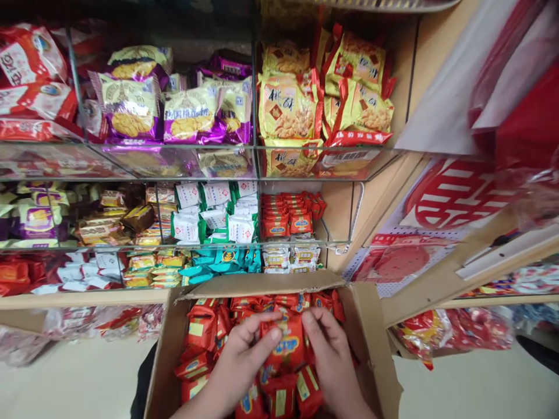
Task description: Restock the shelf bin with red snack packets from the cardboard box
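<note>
An open cardboard box (pixel 371 337) stands in front of me, filled with several small red snack packets. My left hand (pixel 240 364) and my right hand (pixel 334 358) are both inside it, fingers pinched on a red snack packet (pixel 289 346) with a blue and yellow label that stands upright between them. More red packets lie around and under both hands.
Behind the box, glass shelves (pixel 262 152) hold purple, yellow, white-green, teal and red snack packs. Matching red packets (pixel 290 214) fill a middle bin. A wooden rack (pixel 437 279) with red paper goods runs along the right. Pale floor shows at both lower corners.
</note>
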`<control>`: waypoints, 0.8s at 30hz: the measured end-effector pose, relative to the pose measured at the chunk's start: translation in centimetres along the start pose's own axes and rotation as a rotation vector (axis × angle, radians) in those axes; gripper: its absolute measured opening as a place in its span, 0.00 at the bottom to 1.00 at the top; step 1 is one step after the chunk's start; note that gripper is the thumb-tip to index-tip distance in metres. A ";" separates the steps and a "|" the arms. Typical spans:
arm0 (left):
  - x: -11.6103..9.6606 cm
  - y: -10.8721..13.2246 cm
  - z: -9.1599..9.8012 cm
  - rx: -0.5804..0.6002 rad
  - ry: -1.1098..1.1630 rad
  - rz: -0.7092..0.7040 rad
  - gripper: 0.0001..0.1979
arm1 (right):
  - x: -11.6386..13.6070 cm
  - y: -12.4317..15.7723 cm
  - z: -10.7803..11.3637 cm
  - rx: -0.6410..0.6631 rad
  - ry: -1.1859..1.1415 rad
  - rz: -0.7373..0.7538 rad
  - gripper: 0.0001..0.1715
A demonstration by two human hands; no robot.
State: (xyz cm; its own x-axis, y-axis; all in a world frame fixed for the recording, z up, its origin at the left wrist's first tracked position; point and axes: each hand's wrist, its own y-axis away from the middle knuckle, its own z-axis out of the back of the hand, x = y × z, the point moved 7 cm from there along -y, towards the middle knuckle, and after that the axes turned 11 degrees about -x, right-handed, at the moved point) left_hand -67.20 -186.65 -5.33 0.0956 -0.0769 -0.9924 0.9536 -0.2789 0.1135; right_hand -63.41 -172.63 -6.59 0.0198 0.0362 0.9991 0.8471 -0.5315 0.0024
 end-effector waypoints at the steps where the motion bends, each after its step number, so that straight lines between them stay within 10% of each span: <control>1: -0.4 -0.2 -0.2 -0.016 0.048 0.014 0.22 | 0.4 -0.2 0.2 -0.023 0.017 0.023 0.15; 8: -1.5 -1.0 -1.5 -0.011 0.398 0.123 0.19 | 3.8 -0.8 0.4 -0.176 0.188 0.260 0.14; 18: -1.5 -1.1 0.9 -0.305 -0.005 -0.178 0.21 | 2.5 -0.7 0.0 -0.167 0.050 0.151 0.13; 24: 0.5 -0.2 1.0 -0.262 -0.025 -0.069 0.27 | 0.5 -1.2 0.2 -0.159 -0.079 -0.021 0.15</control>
State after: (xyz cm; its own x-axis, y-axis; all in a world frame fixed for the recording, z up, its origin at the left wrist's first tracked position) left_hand -67.65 -187.58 -5.81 0.0238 -0.0907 -0.9956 0.9993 -0.0269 0.0263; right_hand -64.35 -171.82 -6.07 0.0500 0.1114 0.9925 0.7530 -0.6571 0.0358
